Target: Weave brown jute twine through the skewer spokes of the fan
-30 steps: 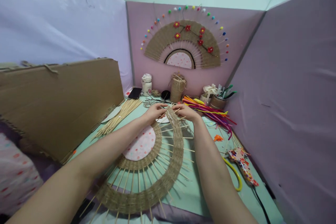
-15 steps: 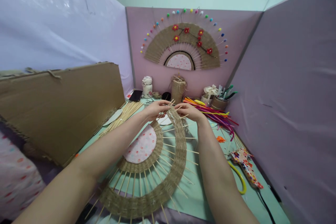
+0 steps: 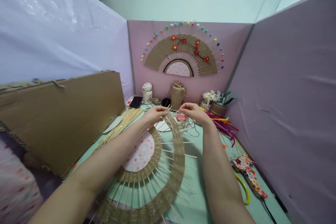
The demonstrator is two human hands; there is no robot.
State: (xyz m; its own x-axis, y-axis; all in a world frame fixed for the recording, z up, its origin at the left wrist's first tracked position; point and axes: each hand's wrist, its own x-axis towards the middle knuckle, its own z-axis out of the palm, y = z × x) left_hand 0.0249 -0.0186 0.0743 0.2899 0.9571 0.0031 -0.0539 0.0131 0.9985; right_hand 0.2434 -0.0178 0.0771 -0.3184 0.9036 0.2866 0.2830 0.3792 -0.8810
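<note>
A half-round fan frame of thin sticks, woven with brown twine in an outer band (image 3: 180, 157) and an inner band, lies in front of me. A dotted pink half-circle (image 3: 140, 152) fills its centre. At the far end of the outer band, my left hand (image 3: 154, 115) is closed around the frame and its end sticks. My right hand (image 3: 195, 112) pinches a strand just right of that end, its fingertips apart from the frame. Loose twine (image 3: 187, 124) hangs in a tangle below my right hand, partly over a pinkish-red thing (image 3: 181, 117) on the table.
Bundled sticks (image 3: 123, 126) and a cardboard sheet (image 3: 65, 119) are on the left. Along the back stand a white jar (image 3: 147, 93), a twine spool (image 3: 177, 96) and a tool pot (image 3: 219, 107). Coloured pipe cleaners (image 3: 225, 126), yellow-handled scissors (image 3: 244, 189) and a patterned glue gun (image 3: 249, 175) lie right.
My right hand has moved right, away from the frame's end, and loose twine now shows beneath it. My left hand keeps its hold. The view has tilted up slightly.
</note>
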